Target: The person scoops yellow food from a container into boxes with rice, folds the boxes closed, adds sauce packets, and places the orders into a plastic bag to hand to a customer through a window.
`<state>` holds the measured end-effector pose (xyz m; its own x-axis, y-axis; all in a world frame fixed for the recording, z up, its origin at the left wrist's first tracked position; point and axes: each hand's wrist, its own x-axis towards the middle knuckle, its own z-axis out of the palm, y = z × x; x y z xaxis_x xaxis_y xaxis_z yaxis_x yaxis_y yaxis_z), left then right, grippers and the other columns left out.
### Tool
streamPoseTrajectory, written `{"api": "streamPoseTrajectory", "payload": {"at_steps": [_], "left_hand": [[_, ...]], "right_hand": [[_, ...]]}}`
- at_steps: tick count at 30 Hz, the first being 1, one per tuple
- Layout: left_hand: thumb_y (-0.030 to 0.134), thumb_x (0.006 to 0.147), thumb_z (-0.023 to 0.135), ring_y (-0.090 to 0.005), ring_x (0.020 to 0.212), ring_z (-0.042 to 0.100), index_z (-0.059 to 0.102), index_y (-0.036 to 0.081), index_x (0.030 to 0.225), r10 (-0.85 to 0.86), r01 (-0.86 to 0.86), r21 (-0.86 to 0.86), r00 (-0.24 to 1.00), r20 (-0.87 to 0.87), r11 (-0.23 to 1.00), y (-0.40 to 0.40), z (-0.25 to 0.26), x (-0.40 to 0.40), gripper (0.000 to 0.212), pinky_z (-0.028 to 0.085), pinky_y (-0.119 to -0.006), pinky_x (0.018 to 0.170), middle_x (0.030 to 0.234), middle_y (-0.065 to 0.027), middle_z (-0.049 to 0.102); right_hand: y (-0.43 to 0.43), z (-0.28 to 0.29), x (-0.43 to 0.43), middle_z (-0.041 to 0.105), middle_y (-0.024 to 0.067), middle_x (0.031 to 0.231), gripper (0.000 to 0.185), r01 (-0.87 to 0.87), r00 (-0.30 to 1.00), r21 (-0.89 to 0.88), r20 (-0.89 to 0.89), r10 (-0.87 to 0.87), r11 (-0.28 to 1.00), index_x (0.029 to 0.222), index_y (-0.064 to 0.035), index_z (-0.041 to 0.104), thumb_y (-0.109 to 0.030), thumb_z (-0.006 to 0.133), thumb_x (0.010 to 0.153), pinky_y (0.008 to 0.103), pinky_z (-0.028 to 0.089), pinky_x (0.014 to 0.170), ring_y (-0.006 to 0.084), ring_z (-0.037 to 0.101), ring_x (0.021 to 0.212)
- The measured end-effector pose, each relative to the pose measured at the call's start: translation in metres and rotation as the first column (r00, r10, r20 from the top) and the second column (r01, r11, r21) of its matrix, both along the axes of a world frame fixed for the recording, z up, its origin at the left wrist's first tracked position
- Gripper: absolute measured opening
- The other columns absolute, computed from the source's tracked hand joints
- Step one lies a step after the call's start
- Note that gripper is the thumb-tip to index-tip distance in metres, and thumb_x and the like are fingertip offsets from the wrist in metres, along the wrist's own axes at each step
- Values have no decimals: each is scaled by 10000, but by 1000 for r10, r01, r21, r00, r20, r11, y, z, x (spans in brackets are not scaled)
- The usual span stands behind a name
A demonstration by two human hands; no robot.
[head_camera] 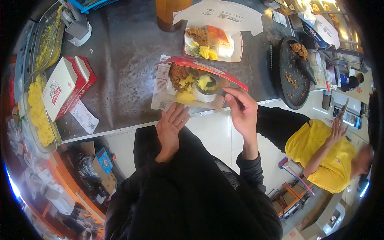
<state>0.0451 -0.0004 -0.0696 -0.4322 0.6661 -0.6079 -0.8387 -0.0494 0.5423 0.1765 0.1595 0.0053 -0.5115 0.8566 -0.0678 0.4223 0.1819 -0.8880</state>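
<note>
A paper meal box with its red lid partly raised stands near the table's front edge. Inside lie fried chicken, white rice and yellow sauce or egg. My left hand rests palm up at the box's front left, fingers apart, with nothing in it. At the front right corner is my right hand, thumb and forefinger close together by the box's edge; whether they pinch it is unclear. A printed slip lies under the box's left side. Behind stands a second open box with chicken, rice and yellow topping.
Closed red and white boxes and a paper slip lie at left, beside glass trays of yellow food. A stone mortar holding chicken and a pestle stands at right. A person in yellow is at the right.
</note>
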Motion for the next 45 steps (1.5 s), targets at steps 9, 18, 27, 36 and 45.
{"api": "streamPoseTrajectory", "payload": {"at_steps": [9, 18, 27, 36, 45], "left_hand": [[416, 1041, 281, -406, 1222, 525, 333, -117, 1389, -16, 16, 21, 1000, -19, 1000, -1, -7, -1, 639, 441, -487, 1033, 1350, -289, 474], [429, 1036, 294, -406, 1216, 530, 335, -120, 1388, -29, 29, 10, 999, -35, 1000, 2, -7, -1, 653, 446, -489, 1026, 1342, -288, 481], [434, 1035, 295, -400, 1216, 533, 348, -120, 1381, -39, 39, 4, 999, -33, 999, 4, -6, 0, 656, 447, -478, 1023, 1336, -280, 493], [385, 1037, 304, -383, 1132, 596, 404, -134, 1323, -195, 195, -56, 981, 2, 979, 2, 3, -21, 601, 495, -444, 969, 1230, -285, 564], [303, 1006, 407, -262, 947, 682, 642, -32, 1110, -817, 833, 45, 550, -176, 551, -54, -2, -103, 423, 548, -373, 856, 1059, -171, 680]], "right_hand": [[-12, 22, -20, 625, 85, 830, 222, -102, 989, 184, 125, 80, 978, 1049, -37, 678, 47, 594, 862, 250, 435, 533, 149, 586, 628], [-15, 18, -18, 613, 120, 862, 266, -152, 982, 281, 155, 111, 948, 1069, -36, 658, 75, 602, 834, 322, 497, 608, 251, 637, 697], [-17, 16, -19, 602, 134, 887, 309, -174, 979, 337, 164, 124, 925, 1082, -20, 646, 99, 609, 799, 349, 515, 641, 286, 645, 749], [-20, -5, -26, 589, 131, 925, 423, -234, 961, 561, 259, 100, 794, 1090, -24, 634, 153, 567, 712, 394, 508, 711, 335, 616, 848], [-78, 52, -128, 651, 22, 860, 171, 11, 984, -334, -163, -69, 942, 1078, -8, 651, -101, 607, 941, 168, 382, 545, 27, 495, 619]]}}
